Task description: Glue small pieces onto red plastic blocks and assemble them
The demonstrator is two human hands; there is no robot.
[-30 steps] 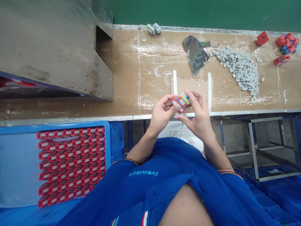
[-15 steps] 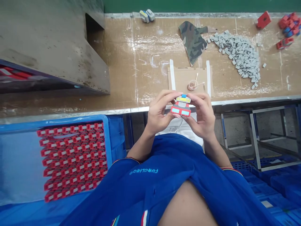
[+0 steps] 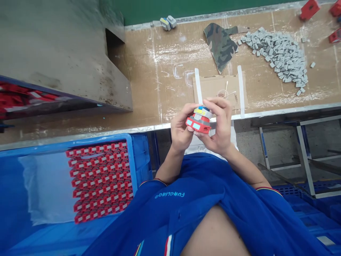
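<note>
Between both hands, just in front of the table's near edge, is a small toy robot torso [image 3: 198,122]. Its lower part is red with two pale blue panels; a grey, yellow and blue piece sits on top. My left hand [image 3: 182,128] grips its left side between thumb and fingers. On the other side, my right hand [image 3: 220,124] has its fingers at the top and its thumb at the lower edge. Beyond the hands, a cardboard sheet [image 3: 210,87] taped to the table carries cotton swabs [image 3: 227,89] and a tape-like ring, partly hidden.
Small grey pieces [image 3: 282,53] lie heaped at the right, beside a camouflage cloth [image 3: 221,46]. Grey-and-yellow parts [image 3: 168,23] sit at the back. Rows of red toy parts [image 3: 101,177] fill part of a blue crate [image 3: 131,153] at left. A large metal housing [image 3: 80,64] stands behind it.
The toy torso has been turned so its right side shows, and it has shifted slightly left. My right hand has moved left with it. The camera view has shifted a little.
</note>
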